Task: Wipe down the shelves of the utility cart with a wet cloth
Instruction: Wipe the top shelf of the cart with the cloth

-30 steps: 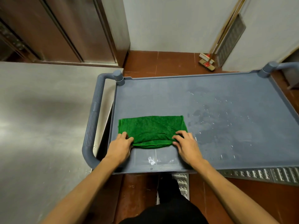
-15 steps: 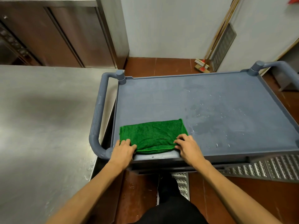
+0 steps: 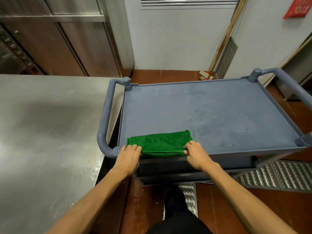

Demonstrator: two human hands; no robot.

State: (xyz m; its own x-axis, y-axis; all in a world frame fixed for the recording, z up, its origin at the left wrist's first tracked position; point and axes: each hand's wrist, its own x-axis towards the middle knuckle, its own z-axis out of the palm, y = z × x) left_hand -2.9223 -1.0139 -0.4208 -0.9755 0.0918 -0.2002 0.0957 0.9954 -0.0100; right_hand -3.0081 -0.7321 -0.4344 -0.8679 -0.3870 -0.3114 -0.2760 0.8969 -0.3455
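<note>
A folded green cloth (image 3: 160,143) lies at the near left corner of the grey utility cart's top shelf (image 3: 168,107), its near fold hanging over the front rim. My left hand (image 3: 129,157) grips the cloth's left end and my right hand (image 3: 196,153) grips its right end, fingers curled over the fold. Water drops and damp streaks mark the shelf's right half. A lower shelf shows only as a dark edge under the front rim.
A stainless steel table (image 3: 47,132) stands close to the cart's left handle (image 3: 105,119). A broom (image 3: 206,76) leans against the white wall behind the cart. A perforated metal floor grate (image 3: 273,176) lies at the right, on red floor tiles.
Both hands have dragged the cloth toward me, from a little inside the shelf to its front rim. My view has tilted up and back, so more wall shows.
</note>
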